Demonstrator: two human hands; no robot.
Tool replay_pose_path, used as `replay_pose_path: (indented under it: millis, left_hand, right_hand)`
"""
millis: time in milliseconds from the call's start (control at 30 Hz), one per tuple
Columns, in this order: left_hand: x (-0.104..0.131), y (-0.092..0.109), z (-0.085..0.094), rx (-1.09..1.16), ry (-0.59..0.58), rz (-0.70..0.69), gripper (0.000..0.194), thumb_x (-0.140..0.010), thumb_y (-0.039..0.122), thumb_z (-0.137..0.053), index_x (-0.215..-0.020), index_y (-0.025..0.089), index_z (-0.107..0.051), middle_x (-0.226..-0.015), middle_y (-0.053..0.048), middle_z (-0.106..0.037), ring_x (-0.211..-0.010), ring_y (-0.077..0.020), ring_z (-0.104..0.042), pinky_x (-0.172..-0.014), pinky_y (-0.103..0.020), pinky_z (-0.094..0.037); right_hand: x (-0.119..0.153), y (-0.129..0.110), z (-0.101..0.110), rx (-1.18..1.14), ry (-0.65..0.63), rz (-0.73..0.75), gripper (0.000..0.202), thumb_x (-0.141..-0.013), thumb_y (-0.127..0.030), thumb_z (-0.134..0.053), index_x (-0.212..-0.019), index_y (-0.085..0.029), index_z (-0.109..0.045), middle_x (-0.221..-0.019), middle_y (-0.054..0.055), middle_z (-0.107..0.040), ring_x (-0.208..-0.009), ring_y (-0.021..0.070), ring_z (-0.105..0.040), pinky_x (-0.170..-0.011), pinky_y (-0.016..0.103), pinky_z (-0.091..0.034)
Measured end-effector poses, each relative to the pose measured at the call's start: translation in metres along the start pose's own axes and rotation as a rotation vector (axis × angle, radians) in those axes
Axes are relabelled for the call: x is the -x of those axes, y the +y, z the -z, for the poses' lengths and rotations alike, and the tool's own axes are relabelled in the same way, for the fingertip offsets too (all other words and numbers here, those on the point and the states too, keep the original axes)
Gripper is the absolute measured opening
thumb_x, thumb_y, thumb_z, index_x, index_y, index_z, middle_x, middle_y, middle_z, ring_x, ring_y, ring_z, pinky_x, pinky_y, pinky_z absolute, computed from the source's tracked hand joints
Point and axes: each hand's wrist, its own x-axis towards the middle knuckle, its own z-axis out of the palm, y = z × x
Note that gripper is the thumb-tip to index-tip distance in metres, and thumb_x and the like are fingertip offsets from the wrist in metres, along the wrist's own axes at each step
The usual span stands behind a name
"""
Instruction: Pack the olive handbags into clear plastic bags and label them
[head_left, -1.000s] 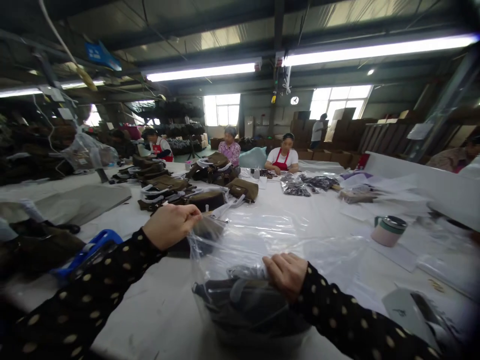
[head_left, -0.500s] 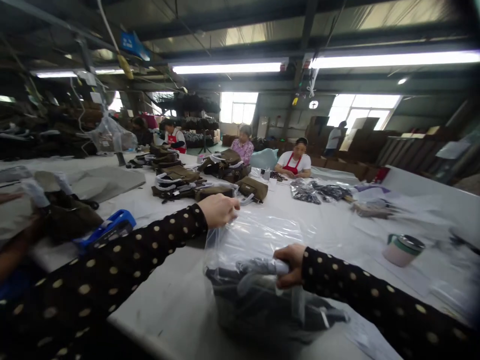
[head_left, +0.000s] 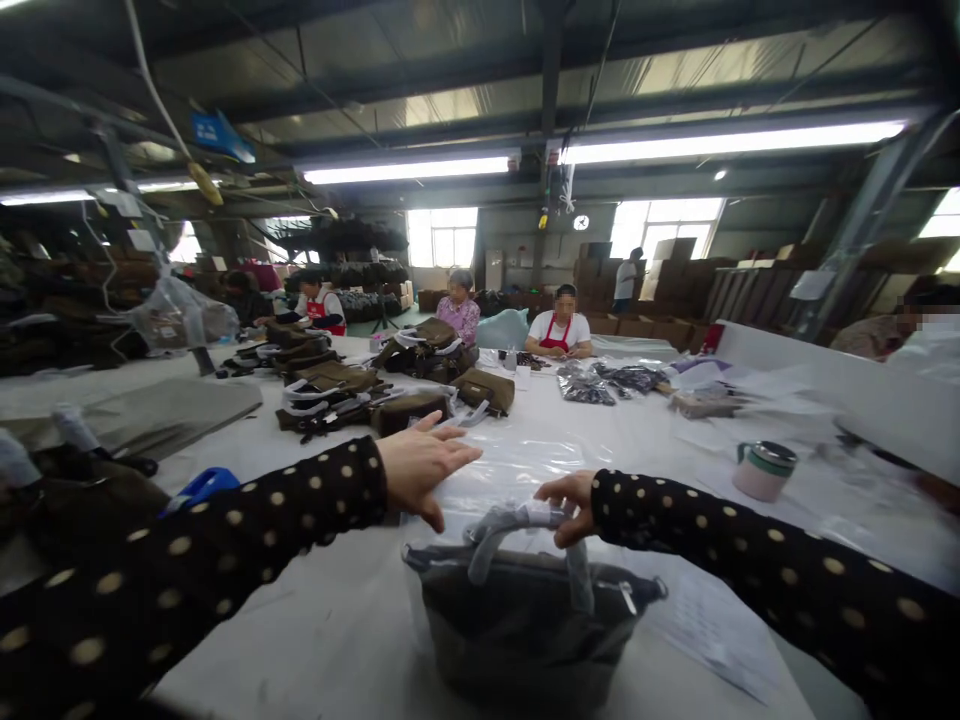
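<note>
A dark handbag point(head_left: 525, 625) stands upright at the table's near edge, inside or under clear plastic. Its two handles point(head_left: 491, 535) are wrapped in pale film and rise above the zipped top. My right hand point(head_left: 574, 503) is curled around the top of the handle, fingers over it and thumb below. Beyond the bag a clear plastic sheet or bag point(head_left: 517, 455) lies crinkled and shiny. Above its left side, my left hand point(head_left: 424, 465) is open with fingers spread, holding nothing. Whether its fingertips touch the plastic I cannot tell.
Several brown handbags point(head_left: 330, 385) are piled ahead on the white table point(head_left: 300, 610). A lidded mug point(head_left: 763, 472) stands at right, near a paper sheet point(head_left: 712, 625). A blue object point(head_left: 199, 488) lies left. Several people sit across the table.
My left hand has let go of the plastic and spread its fingers. The plastic has dropped from upright to flat behind the handbag. My right hand stays at the handle.
</note>
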Motion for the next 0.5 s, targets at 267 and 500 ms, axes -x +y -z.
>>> replay_pose_path:
  millis: [267, 500]
  left_hand:
    - [0.028, -0.056, 0.01, 0.065, 0.014, 0.119, 0.01, -0.056, 0.027, -0.074, -0.056, 0.023, -0.064, -0.07, 0.001, -0.065, -0.093, -0.0209, -0.053, -0.099, -0.037, -0.029]
    - [0.066, -0.082, 0.03, 0.256, 0.14, 0.258, 0.011, -0.065, 0.033, -0.068, -0.063, 0.022, -0.07, -0.071, -0.004, -0.066, -0.082, -0.022, -0.057, -0.08, -0.033, -0.044]
  right_hand:
    - [0.071, 0.065, 0.036, 0.172, 0.12, -0.188, 0.091, -0.035, -0.033, -0.081, -0.12, -0.025, -0.051, -0.091, 0.007, -0.067, -0.067, 0.0215, -0.063, -0.065, 0.033, -0.047]
    - [0.124, 0.102, 0.074, 0.318, 0.506, 0.078, 0.011, -0.07, -0.032, -0.057, -0.068, -0.022, -0.061, -0.063, 0.002, -0.064, -0.06, 0.0193, -0.06, -0.07, 0.039, -0.048]
